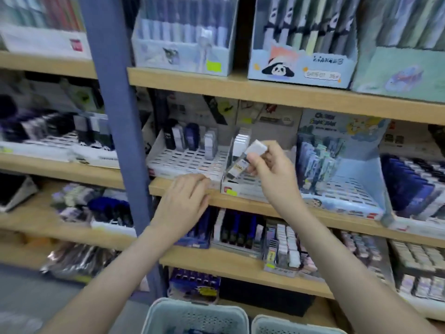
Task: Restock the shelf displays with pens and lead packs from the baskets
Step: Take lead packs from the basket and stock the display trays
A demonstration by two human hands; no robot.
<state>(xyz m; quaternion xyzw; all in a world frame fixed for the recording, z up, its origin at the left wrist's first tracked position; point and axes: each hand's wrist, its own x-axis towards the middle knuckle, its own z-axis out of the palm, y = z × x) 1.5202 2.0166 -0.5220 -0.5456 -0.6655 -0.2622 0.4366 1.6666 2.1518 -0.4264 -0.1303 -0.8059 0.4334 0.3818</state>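
Now, right hand [271, 172] pinching lead pack [241, 163], left hand [185, 200] loose, resting on shelf edge [240, 204]

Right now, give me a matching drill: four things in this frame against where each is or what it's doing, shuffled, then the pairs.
Things
1. left hand
2. right hand
3. panda display box
4. baskets

Place or state
A. stands on the top shelf board in view
B. pinches a lead pack
C. at the bottom of the frame, below the shelves
D. rests on the wooden shelf edge

Pairs: 1-D, 2-B, 3-A, 4-C
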